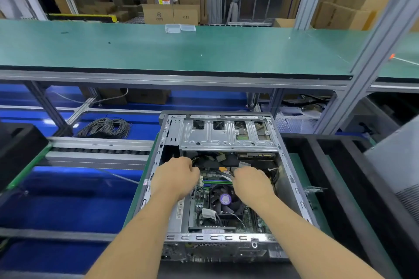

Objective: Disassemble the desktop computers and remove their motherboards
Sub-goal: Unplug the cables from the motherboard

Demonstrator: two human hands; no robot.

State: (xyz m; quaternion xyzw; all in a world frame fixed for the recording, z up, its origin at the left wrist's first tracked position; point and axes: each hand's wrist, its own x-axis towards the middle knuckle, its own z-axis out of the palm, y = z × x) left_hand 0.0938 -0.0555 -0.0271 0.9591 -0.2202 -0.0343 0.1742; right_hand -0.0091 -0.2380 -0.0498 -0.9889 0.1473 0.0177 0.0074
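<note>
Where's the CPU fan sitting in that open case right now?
In the head view, the CPU fan sits on the motherboard in the near half of the open case, just below and between the left hand and right hand.

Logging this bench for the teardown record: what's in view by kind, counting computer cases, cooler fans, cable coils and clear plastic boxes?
Open computer case: 1
Cooler fan: 1
Cable coil: 1
Clear plastic boxes: 2
Total: 5

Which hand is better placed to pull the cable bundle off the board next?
Right, probably. The right hand is curled on the cable bundle just above the CPU fan. The left hand sits further left near the case wall; its grip is hidden.
</note>
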